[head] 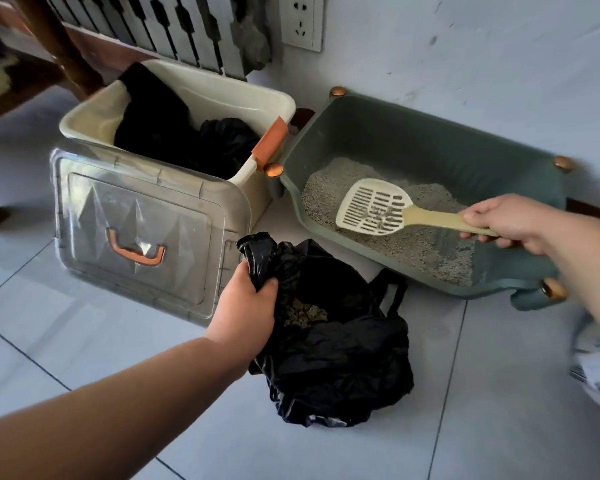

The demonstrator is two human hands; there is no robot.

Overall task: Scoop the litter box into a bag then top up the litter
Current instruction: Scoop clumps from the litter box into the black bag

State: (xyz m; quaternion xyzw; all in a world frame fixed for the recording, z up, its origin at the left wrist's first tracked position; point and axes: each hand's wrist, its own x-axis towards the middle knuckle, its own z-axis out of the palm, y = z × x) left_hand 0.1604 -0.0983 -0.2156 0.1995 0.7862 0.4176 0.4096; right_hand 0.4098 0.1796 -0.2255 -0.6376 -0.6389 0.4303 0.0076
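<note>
surroundings: cream storage bin [219, 98] stands left of the litter box, touching or just beside its near-left corner; black bags inside it. Clear lid [142, 233] with orange handle leans against the bin's front. Wall socket [301, 20] above, radiator [174, 26] behind the bin, pale tiled floor [465, 427].
in the way: lid edge sits just left of the bag mouth; bin's orange clip [270, 141] sits near the box's corner knob. Nothing lies between scoop and bag except the box's low front wall.
litter box: green tray [430, 133] against the wall, copper knobs at the corners, grey litter [413, 247] spread over its floor.
bag: black plastic bag [333, 341] on the floor in front of the box, mouth gaping, a small clump of litter visible inside.
left hand: left hand [246, 306] reaches forward, back of hand up, fingers curled and clamped on the bag's left rim, holding it open.
right hand: right hand [510, 223] comes in from the right, fingers wrapped tight round the scoop handle, thumb on top.
scoop: cream slotted scoop [374, 207] held over the litter, blade toward the bin, a few grains on the slots; whether it touches the litter, can't tell.
</note>
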